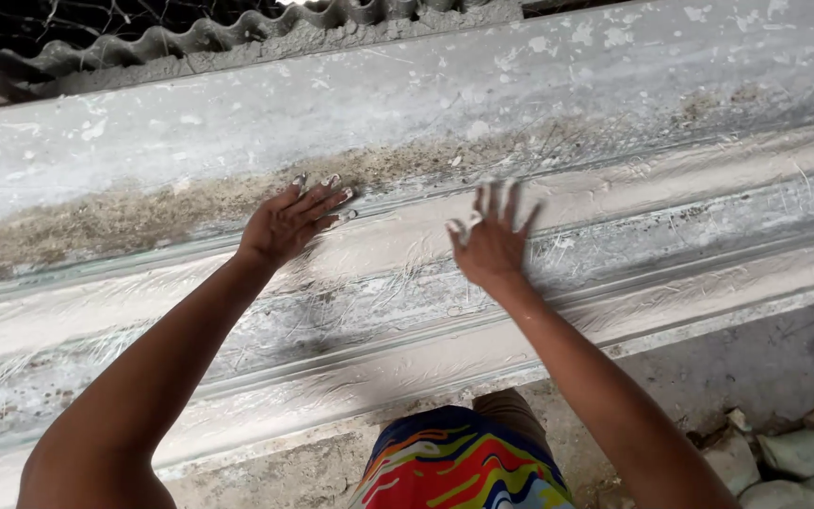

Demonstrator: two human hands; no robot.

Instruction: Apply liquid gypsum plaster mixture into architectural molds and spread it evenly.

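Both hands flat on a long white plaster moulding (614,273), the kind with ridges and grooves along its whole length, lying on a grey counter (237,123) spattered with dried white bits. Left hand (289,224) pressed palm-down on the moulding's far ridge, fingers (327,200) stretched out toward the far edge and caked in wet white paste at the tips. Right hand (490,243) just beside it on the same ridge, fingers spread wide, also smeared white. No grip on anything at all, both open and only touching the wet surface. Band of brownish grit (124,219) along the counter right behind the moulding, touching its far side. Corrugated sheet edge (237,33) past the far edge of the counter. Down by the near edge, colourful patterned shorts (459,467), and off to the near right some lumpy pale sacks (793,457) on the floor.
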